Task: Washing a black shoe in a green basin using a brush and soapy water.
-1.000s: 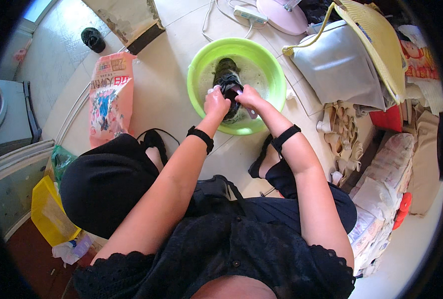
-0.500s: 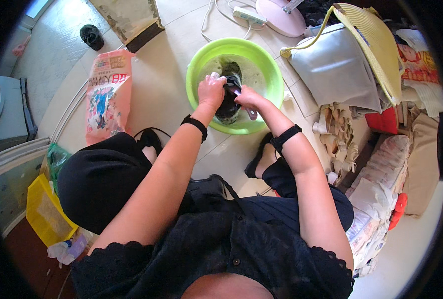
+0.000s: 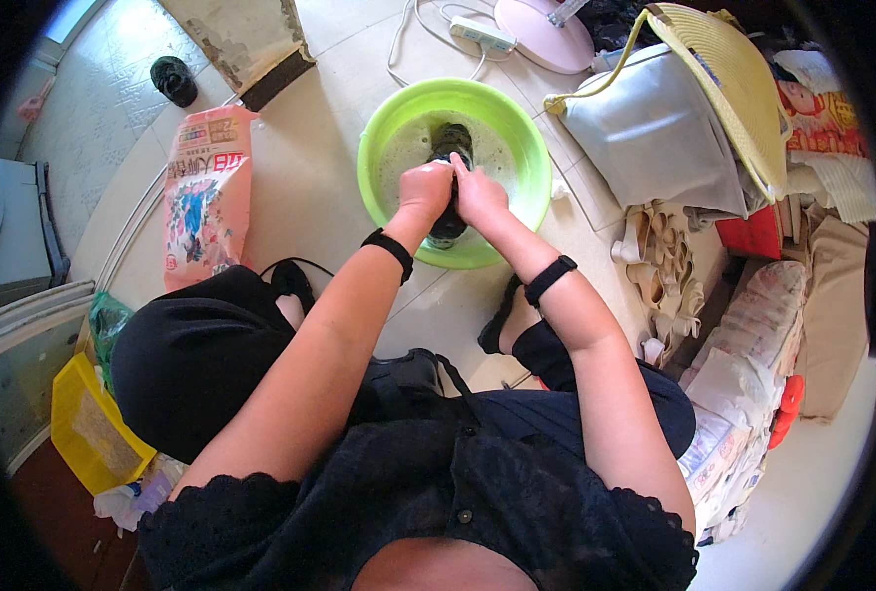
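Note:
A lime-green basin point(image 3: 371, 197) of cloudy, foamy water stands on the floor before me. In it lies a dark, wet shoe point(image 3: 450, 138), its two ends showing beyond my hands. My left hand point(image 3: 425, 189) is closed at the shoe's middle, with white foam near its fingers. My right hand point(image 3: 479, 197) meets it over the shoe, fingers bent and one pointing forward against the left. Whatever the right fingers hold is hidden under them. Another black shoe point(image 3: 174, 81) lies on the floor at the far left.
A pink printed bag point(image 3: 206, 197) stands left of the basin. Behind it are a white power strip point(image 3: 484, 37) and a round pink base point(image 3: 546, 34). To the right are a grey bag point(image 3: 640, 123), a yellow woven hat point(image 3: 738, 108) and several pale sandals point(image 3: 649, 256).
My hands have come together over the shoe. The pale handle that showed below my right hand is out of sight. The view has shifted slightly.

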`<state>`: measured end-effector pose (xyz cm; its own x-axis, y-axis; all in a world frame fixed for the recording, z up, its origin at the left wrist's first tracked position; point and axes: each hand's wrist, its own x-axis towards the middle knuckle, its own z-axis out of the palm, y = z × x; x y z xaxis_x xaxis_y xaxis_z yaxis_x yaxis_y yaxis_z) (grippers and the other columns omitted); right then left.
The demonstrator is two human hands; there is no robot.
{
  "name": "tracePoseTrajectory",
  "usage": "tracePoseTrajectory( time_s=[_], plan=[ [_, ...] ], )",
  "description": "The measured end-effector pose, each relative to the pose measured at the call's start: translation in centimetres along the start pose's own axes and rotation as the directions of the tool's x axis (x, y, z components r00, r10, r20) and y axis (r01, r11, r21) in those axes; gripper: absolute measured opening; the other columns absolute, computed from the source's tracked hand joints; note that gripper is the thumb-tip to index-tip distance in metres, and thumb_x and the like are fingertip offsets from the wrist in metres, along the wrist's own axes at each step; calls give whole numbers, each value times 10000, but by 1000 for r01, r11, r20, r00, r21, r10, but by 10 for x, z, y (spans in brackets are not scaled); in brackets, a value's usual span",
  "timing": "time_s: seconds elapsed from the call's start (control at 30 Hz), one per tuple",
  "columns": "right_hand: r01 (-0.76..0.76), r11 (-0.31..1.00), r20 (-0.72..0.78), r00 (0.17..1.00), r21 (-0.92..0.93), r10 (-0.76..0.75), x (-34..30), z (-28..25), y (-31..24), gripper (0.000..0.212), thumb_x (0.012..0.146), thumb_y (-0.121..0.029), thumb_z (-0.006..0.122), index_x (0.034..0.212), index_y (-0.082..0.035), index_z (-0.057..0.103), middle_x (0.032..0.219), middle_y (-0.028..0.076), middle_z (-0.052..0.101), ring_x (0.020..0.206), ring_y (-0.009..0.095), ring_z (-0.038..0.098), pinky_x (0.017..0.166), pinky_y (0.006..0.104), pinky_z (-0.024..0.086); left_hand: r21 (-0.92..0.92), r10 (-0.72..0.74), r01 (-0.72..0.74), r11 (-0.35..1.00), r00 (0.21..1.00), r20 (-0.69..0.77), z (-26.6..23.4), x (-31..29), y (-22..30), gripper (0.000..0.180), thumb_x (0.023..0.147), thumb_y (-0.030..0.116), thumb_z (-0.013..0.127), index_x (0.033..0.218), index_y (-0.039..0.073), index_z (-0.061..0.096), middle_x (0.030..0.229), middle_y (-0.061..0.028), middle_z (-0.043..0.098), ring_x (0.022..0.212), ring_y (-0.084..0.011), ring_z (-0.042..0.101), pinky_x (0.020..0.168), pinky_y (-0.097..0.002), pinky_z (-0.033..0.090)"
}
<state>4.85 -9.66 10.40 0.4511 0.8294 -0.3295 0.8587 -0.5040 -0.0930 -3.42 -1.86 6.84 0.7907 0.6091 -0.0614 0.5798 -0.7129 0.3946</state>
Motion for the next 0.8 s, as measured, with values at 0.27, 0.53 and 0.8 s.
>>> tracePoseTrajectory(
  time_s=[0.27, 0.53, 0.8],
  plan=[
    [90, 990, -122, 987, -107, -103, 14, 14, -14, 348, 836, -120, 455, 1175, -46, 425, 1074, 227, 504, 679, 349, 635, 549, 439, 520, -381, -488, 495, 781, 864, 123, 64, -7, -6, 199, 834, 232, 505, 882, 100, 645, 839, -147, 651, 769, -318, 640, 673, -443, 498],
    [75, 994, -54, 995, -73, -79, -4, 18, 11, 218, 825, -160, 499, 1020, -63, 510, 991, 203, 500, 699, 362, 622, 593, 437, 524, -474, -73, 568, -673, 586, 807, 75, -5, 9, 259, 872, 350, 487, 1014, 166, 599, 951, 3, 623, 941, -209, 553, 883, -365, 392],
    [-60, 936, -158, 980, 347, 121, -3, 12, -8, 212, 767, -96, 509, 969, -38, 533, 931, 277, 502, 772, 443, 572, 709, 494, 473, -448, -70, 283, -848, 778, 624, 73, -3, 10, 487, 889, 533, 396, 1100, 126, 562, 1109, -89, 604, 1021, -246, 554, 925, -407, 402]
  ],
)
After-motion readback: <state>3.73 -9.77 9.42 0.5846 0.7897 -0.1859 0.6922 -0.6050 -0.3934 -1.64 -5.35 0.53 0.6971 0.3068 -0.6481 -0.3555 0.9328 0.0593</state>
